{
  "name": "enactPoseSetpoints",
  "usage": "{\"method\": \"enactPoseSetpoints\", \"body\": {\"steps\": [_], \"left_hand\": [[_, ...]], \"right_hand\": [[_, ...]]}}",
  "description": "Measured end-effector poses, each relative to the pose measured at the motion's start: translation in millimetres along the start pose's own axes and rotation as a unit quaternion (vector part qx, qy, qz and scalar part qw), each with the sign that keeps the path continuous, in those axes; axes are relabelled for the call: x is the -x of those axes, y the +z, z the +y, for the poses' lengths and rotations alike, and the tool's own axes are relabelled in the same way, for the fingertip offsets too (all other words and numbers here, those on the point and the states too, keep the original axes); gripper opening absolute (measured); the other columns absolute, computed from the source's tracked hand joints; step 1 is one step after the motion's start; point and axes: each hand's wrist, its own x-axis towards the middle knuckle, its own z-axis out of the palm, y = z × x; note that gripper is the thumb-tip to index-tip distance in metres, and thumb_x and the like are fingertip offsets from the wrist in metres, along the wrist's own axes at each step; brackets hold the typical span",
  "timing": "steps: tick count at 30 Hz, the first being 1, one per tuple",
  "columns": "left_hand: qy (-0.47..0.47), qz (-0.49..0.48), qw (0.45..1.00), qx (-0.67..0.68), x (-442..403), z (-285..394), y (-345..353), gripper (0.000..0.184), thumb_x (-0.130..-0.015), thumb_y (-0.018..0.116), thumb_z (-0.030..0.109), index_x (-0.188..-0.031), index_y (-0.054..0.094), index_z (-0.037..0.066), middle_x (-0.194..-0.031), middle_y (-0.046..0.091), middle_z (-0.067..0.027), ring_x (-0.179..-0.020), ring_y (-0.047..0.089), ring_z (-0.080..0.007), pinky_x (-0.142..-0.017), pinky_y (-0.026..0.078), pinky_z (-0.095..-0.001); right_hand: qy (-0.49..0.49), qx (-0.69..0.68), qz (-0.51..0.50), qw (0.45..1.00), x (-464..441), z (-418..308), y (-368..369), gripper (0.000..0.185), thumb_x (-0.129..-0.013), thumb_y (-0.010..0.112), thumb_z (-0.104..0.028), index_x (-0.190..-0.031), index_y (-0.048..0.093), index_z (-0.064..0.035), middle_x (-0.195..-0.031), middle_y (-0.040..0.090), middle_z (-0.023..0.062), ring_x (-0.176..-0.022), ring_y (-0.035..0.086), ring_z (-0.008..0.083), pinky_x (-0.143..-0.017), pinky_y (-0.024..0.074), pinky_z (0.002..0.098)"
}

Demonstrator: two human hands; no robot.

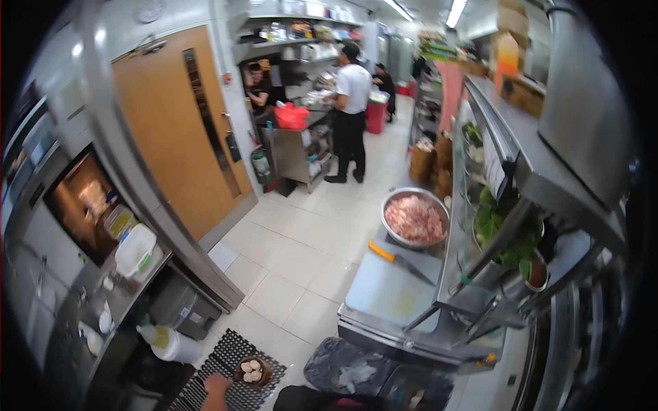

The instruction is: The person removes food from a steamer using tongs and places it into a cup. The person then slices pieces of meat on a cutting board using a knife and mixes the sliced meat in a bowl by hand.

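Note:
Low at the bottom of the view, my left hand (218, 385) is closed around the side or handle of a small brown round pan (264, 381). Several pale, rounded pieces (251, 370) lie in the pan; I cannot make out what they are. The pan is over a black perforated floor mat (221, 356). My right hand is out of view. Dark clothing of my own body shows at the bottom edge, beside a bin lined with a dark bag (329, 364).
To the right, a white cutting board (377, 291) carries an orange-handled knife (401, 262), beside a metal bowl of raw meat (415, 218). A white bucket (179, 348) stands left, near a sink counter (127, 301). A person in white (351, 89) and others work farther back.

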Motion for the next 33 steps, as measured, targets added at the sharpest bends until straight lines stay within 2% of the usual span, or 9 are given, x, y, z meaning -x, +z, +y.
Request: {"method": "enactPoseSetpoints", "body": {"steps": [3, 6, 9, 10, 16, 18, 20, 23, 33], "left_hand": [[0.005, -0.038, 0.996, 0.083, 47, -9, -62, 0.086, -0.074, 0.074, 0.066, -0.133, 0.064, 0.005, -0.135, 0.067, -0.0144, -0.127, 0.063, -0.0308, -0.103, 0.052, -0.0439], [0.043, 0.023, 0.999, 0.025, -54, -9, -60, 0.089, -0.073, 0.075, 0.066, -0.134, 0.062, 0.002, -0.135, 0.066, -0.0177, -0.126, 0.063, -0.0323, -0.103, 0.052, -0.0441], [0.127, 0.029, 0.991, -0.042, -120, -12, -76, 0.069, -0.082, 0.07, 0.059, -0.128, 0.069, 0.008, -0.134, 0.067, -0.0174, -0.123, 0.065, -0.0297, -0.104, 0.051, -0.0445], [0.129, -0.036, 0.989, -0.065, -138, -5, -89, 0.052, -0.09, 0.064, 0.053, -0.123, 0.074, 0.014, -0.132, 0.069, -0.0156, -0.125, 0.065, -0.0263, -0.109, 0.048, -0.0444], [0.292, 0.053, 0.955, 0.0, -261, -5, -129, 0.055, -0.089, 0.061, 0.05, -0.122, 0.073, 0.007, -0.128, 0.071, -0.0151, -0.123, 0.066, -0.0307, -0.099, 0.053, -0.0472], [0.308, 0.155, 0.939, -0.004, -284, 10, -134, 0.055, -0.091, 0.064, 0.053, -0.115, 0.075, 0.005, -0.107, 0.077, -0.0147, -0.097, 0.075, -0.0299, -0.078, 0.059, -0.0434], [0.203, 0.046, 0.978, -0.025, -278, 35, -189, 0.082, -0.075, 0.076, 0.064, -0.128, 0.067, 0.002, -0.131, 0.068, -0.0197, -0.117, 0.068, -0.0336, -0.094, 0.057, -0.0448], [0.134, 0.037, 0.99, -0.038, -288, 67, -216, 0.073, -0.078, 0.077, 0.061, -0.12, 0.072, 0.002, -0.124, 0.071, -0.0189, -0.114, 0.07, -0.0336, -0.091, 0.058, -0.0457], [0.283, 0.147, 0.944, -0.082, -248, 136, -361, 0.065, -0.078, 0.076, 0.062, -0.106, 0.077, 0.003, -0.118, 0.073, -0.0216, -0.113, 0.07, -0.0363, -0.094, 0.056, -0.0463]], "right_hand": [[-0.012, -0.028, 0.039, 0.999, -16, -15, 23, 0.02, -0.096, 0.062, -0.025, -0.106, 0.068, -0.0087, -0.091, 0.066, 0.0131, -0.076, 0.064, 0.0295, -0.067, 0.0562, 0.0482], [0.003, -0.103, 0.048, 0.994, -25, -51, 74, 0.019, -0.093, 0.056, -0.013, -0.103, 0.071, -0.0097, -0.089, 0.069, 0.0102, -0.077, 0.068, 0.025, -0.06, 0.058, 0.0446], [-0.073, -0.082, 0.068, 0.992, -12, -72, 140, 0.016, -0.094, 0.063, -0.019, -0.106, 0.069, -0.0102, -0.081, 0.063, 0.0038, -0.064, 0.06, 0.0197, -0.059, 0.0542, 0.0385], [-0.062, -0.072, 0.076, 0.993, -3, -79, 163, 0.017, -0.094, 0.063, -0.019, -0.107, 0.069, -0.0109, -0.084, 0.063, 0.0032, -0.068, 0.061, 0.0188, -0.061, 0.0544, 0.038], [0.055, 0.091, 0.069, 0.992, 62, -123, 292, 0.027, -0.096, 0.066, -0.028, -0.117, 0.069, -0.0113, -0.108, 0.069, 0.005, -0.095, 0.068, 0.0227, -0.077, 0.0587, 0.0413], [0.051, 0.129, 0.031, 0.99, 87, -142, 317, 0.033, -0.097, 0.065, -0.029, -0.125, 0.067, -0.0115, -0.119, 0.069, 0.0067, -0.105, 0.067, 0.0254, -0.083, 0.0587, 0.0431], [0.062, 0.135, 0.026, 0.989, 88, -149, 327, 0.036, -0.099, 0.063, -0.029, -0.131, 0.065, -0.0121, -0.123, 0.069, 0.0067, -0.107, 0.067, 0.0253, -0.085, 0.0586, 0.0431], [0.055, 0.081, 0.017, 0.995, 92, -169, 331, 0.037, -0.101, 0.059, -0.029, -0.133, 0.063, -0.0118, -0.126, 0.067, 0.0071, -0.109, 0.067, 0.024, -0.087, 0.0586, 0.0436], [-0.098, -0.033, -0.084, 0.991, 164, -345, 399, 0.031, -0.104, 0.061, -0.033, -0.123, 0.069, -0.0092, -0.105, 0.071, 0.002, -0.096, 0.068, 0.0126, -0.083, 0.0574, 0.0304]]}}
